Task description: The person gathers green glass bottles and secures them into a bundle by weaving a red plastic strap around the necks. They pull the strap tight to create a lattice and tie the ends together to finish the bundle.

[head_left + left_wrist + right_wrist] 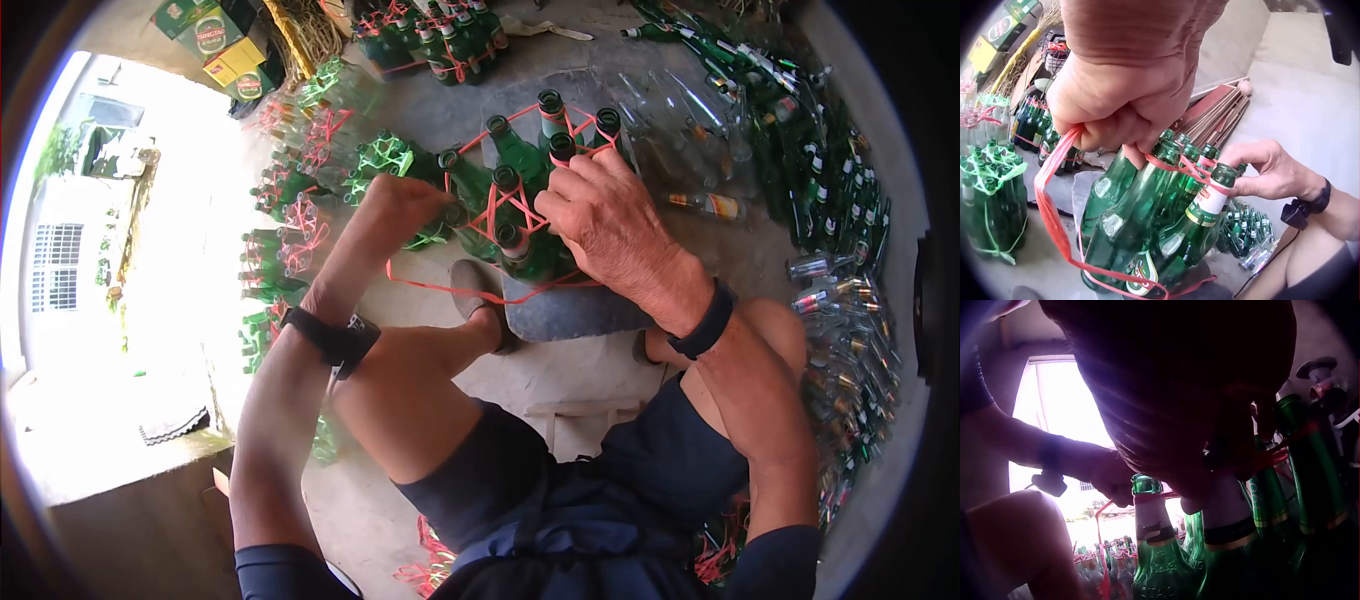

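Observation:
A bundle of green glass bottles point(516, 155) stands upright in front of me, with red plastic twine point(440, 289) looped and crossed about the necks. My left hand point(402, 205) is at the bundle's left side, its fingers curled tightly round the twine; in the left wrist view a slack length of twine point(1052, 206) hangs from the fist and passes low around the bottles. My right hand point(607, 207) grips at the necks on the right side, thumb and fingers close about a bottle neck point(562, 148). Its fingertips are dark in the right wrist view.
The bundle stands on a dark, flat support point(575, 315) between my legs. Tied bottle bundles point(385, 160) line the left and another group point(455, 45) stands at the back. Loose bottles point(850, 200) pile along the right wall. Cartons point(215, 40) sit at the far left.

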